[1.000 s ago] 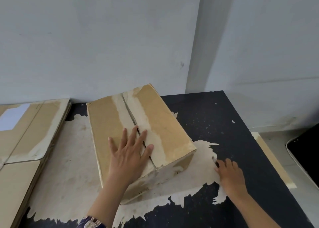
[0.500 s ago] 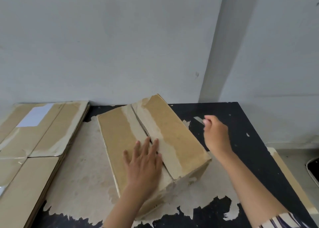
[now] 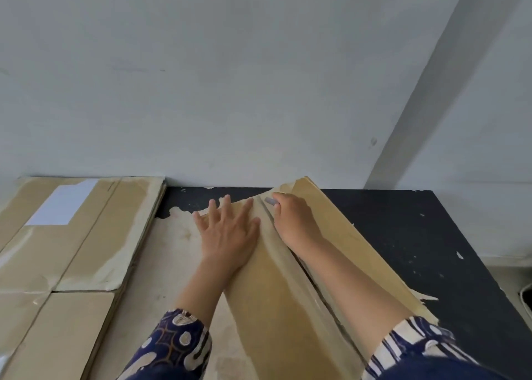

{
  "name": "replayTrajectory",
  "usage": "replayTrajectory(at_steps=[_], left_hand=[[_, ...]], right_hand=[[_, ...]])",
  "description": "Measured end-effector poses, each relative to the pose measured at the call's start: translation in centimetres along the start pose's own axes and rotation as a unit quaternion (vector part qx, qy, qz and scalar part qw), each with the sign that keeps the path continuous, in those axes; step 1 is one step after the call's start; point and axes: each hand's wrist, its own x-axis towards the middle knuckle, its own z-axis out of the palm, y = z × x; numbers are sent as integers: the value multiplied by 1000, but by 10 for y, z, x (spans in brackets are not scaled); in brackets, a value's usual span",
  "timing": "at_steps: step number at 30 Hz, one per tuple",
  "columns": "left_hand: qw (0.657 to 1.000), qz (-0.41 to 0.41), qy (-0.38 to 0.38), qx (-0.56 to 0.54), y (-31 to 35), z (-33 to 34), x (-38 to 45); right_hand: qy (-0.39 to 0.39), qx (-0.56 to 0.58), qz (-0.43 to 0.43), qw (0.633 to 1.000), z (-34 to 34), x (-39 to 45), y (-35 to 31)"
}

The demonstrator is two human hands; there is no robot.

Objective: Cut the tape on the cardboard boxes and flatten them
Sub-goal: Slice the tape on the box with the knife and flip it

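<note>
Lying along the centre of the frame on the black, peeling worktop (image 3: pixel 388 230): cardboard box (image 3: pixel 276 299), running from the lower middle up to the wall (image 3: pixel 230 77), taped centre seam (image 3: pixel 290 264) facing up. Pressing flat on the box's left flap near its far end: left hand (image 3: pixel 227 233), fingers (image 3: pixel 211 208) spread and straight, gripping nothing. Resting just right of the seam at the far end: right hand (image 3: pixel 293 221), fingers curled around a small grey blade (image 3: pixel 270 200), its tip sticking out toward the seam. Whether touching the tape, impossible to tell. Stacked at the left edge of the frame: flattened cardboard boxes (image 3: pixel 57 250), topmost one carrying a white label (image 3: pixel 63 207) at upper left. Showing at the bottom: patterned sleeves (image 3: pixel 172 348) on both forearms.
</note>
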Motion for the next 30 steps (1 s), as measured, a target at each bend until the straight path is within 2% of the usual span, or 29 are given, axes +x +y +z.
replayTrajectory(at_steps=[6,16,24,30], left_hand=[[999,12,35,-14,-4,6,-1],[997,17,64,-33,-5,8,0],[999,9,41,-32,-4,5,-1],[998,13,55,-41,-4,4,-1]], right_hand=[[4,-75,4,997,10,5,-14],[-1,-102,6,995,10,7,-21],[-36,-146,-6,989,1,-15,-10],[-67,-142,10,987,-8,-51,1]])
